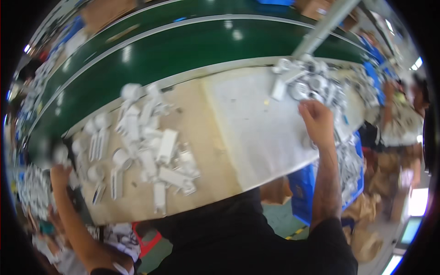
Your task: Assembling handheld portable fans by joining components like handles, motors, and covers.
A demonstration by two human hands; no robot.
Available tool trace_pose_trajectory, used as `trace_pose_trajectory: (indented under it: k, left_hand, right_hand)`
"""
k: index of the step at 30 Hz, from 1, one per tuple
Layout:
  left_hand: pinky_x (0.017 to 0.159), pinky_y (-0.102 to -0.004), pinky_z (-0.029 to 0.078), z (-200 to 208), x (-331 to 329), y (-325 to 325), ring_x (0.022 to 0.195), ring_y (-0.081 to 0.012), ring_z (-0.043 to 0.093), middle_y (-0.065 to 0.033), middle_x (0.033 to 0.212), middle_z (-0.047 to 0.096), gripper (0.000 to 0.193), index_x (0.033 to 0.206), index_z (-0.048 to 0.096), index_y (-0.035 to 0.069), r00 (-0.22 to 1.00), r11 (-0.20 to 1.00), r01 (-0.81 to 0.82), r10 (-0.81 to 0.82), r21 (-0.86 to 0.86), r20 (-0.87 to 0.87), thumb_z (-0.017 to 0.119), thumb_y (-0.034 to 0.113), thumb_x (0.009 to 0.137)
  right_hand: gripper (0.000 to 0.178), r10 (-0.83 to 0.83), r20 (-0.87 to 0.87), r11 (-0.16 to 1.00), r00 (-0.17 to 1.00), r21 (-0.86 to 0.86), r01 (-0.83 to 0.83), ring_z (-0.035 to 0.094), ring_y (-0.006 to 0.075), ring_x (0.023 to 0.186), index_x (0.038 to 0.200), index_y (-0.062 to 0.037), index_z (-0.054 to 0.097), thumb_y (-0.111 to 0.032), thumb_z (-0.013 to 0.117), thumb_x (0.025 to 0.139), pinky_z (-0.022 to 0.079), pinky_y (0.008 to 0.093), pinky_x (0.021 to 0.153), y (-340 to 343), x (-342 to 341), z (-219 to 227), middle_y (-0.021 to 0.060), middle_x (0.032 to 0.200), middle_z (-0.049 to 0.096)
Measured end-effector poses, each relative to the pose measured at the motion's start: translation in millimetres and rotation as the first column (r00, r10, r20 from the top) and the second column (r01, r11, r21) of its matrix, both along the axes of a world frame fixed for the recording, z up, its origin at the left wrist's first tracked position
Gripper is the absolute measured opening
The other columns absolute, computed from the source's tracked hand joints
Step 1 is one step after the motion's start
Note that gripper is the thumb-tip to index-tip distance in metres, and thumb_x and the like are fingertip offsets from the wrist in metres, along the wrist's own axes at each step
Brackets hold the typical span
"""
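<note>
At the table's far left edge, my left hand is blurred, and its fingers cannot be made out. Directly beyond it is a smeared white round-headed part; I cannot tell whether the hand holds it. My right hand hovers above the right side of the table with its fingers curled together; whatever is in them, if anything, is hidden. Just beyond it lies a pile of white and silvery round parts. Several white plastic parts with round heads and long handles are spread over the left half, around a heap of white rectangular pieces.
A pale sheet covers the table's right half, beside bare brown board. Past the far edge runs a green conveyor belt. A blue crate with clear-bagged items stands below on the right. A metal post rises at the back. Other people work at both sides.
</note>
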State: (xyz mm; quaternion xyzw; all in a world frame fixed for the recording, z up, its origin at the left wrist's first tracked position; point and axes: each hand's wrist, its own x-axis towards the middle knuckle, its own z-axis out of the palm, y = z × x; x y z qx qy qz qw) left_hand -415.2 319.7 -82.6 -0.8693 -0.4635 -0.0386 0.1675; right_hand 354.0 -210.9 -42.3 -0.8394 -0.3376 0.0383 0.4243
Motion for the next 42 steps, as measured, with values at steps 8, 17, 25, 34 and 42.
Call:
trace_pose_trajectory:
  k: [8, 17, 25, 34, 42]
  left_hand:
    - [0.063, -0.0428, 0.049, -33, 103, -50, 0.063, -0.0337, 0.064, -0.019, 0.066, 0.063, 0.033, 0.075, 0.066, -0.003, 0.95, 0.927, -0.151, 0.232, -0.342, 0.21, 0.077, 0.028, 0.077]
    - [0.083, -0.0271, 0.051, 69, 246, -180, 0.09, -0.0141, 0.066, -0.0098, 0.099, 0.071, 0.028, 0.118, 0.064, -0.004, 0.512, 0.773, 0.283, 0.378, -0.567, 0.771, 0.064, 0.014, 0.096]
    - [0.079, -0.0278, 0.054, 57, 397, -274, 0.089, -0.0146, 0.068, -0.0112, 0.097, 0.073, 0.023, 0.114, 0.065, -0.002, 0.548, 0.21, 0.73, 0.39, -0.651, 0.74, 0.065, 0.012, 0.096]
    - [0.106, -0.0393, 0.044, 39, 507, -364, 0.127, -0.0272, 0.055, -0.0164, 0.141, 0.053, 0.069, 0.146, 0.037, 0.005, 0.383, -0.388, 0.921, 0.883, -0.038, 0.272, 0.037, 0.059, 0.102]
    - [0.077, -0.0248, 0.052, 47, 475, -308, 0.089, -0.008, 0.063, 0.0005, 0.098, 0.066, 0.028, 0.119, 0.063, 0.005, 0.235, 0.136, 0.881, 0.706, -0.453, 0.668, 0.065, 0.024, 0.098]
  right_hand:
    - [0.04, 0.272, 0.739, 0.904, 0.616, -0.416, 0.099, 0.051, 0.023, 0.121, 0.111, -0.0174, 0.072, -0.004, 0.069, 0.073, 0.04, 0.0419, 0.1, 22, 115, -18, 0.0029, 0.112, 0.068]
    - [0.012, 0.143, 0.712, 0.984, 0.688, -0.178, -0.02, 0.062, 0.0221, 0.092, 0.094, -0.0137, 0.073, -0.011, 0.069, 0.084, 0.038, 0.0399, 0.083, 68, 85, 24, 0.0007, 0.09, 0.072]
    - [0.016, 0.057, 0.226, 0.953, 0.972, 0.278, -0.121, 0.062, 0.0095, 0.072, 0.101, 0.001, 0.066, -0.013, 0.066, 0.094, 0.05, 0.0241, 0.067, 80, 26, 83, 0.0064, 0.084, 0.07]
    - [0.01, 0.374, -0.329, 0.713, 0.867, 0.7, -0.042, 0.067, 0.0133, 0.081, 0.105, 0.001, 0.055, -0.004, 0.058, 0.097, 0.06, 0.0326, 0.073, 84, -119, 53, 0.0075, 0.094, 0.065]
    - [0.038, 0.587, -0.514, 0.783, 0.625, 0.556, -0.278, 0.066, 0.0189, 0.093, 0.122, 0.0015, 0.047, 0.0, 0.058, 0.086, 0.053, 0.0294, 0.078, 51, -159, -6, 0.0118, 0.113, 0.058]
